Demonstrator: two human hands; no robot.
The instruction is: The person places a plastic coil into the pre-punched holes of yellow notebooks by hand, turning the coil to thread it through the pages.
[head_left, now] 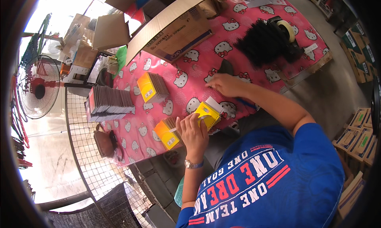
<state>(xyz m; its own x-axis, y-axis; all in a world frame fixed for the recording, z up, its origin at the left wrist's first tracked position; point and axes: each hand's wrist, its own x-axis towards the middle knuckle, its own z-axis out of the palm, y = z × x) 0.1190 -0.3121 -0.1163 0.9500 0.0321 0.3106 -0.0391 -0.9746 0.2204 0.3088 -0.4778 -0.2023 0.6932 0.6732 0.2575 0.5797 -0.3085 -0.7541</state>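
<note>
My left hand point(193, 132), with a watch point(189, 163) on its wrist, is closed over a thin white strip point(204, 117) that shows on both sides of the fingers. It sits between a stack of yellow-orange spiral notebooks point(168, 136) and a yellow spiral notebook point(209, 113) tilted near the table's front edge. A white sheet point(214, 104) sticks out behind that notebook. Farther off, my right hand point(225, 85) is low over the tablecloth with its fingers curled together; whatever they may hold is too small to tell. Just beyond it lies a dark grey object point(226, 67).
Another yellow-orange notebook stack point(152, 88) and a long row of dark-edged booklets point(110, 103) stand on the pink patterned tablecloth point(180, 95). An open cardboard box point(180, 35) is behind. At right are a black bristly heap point(264, 43) and a tape roll point(286, 31). A fan point(39, 89) stands left.
</note>
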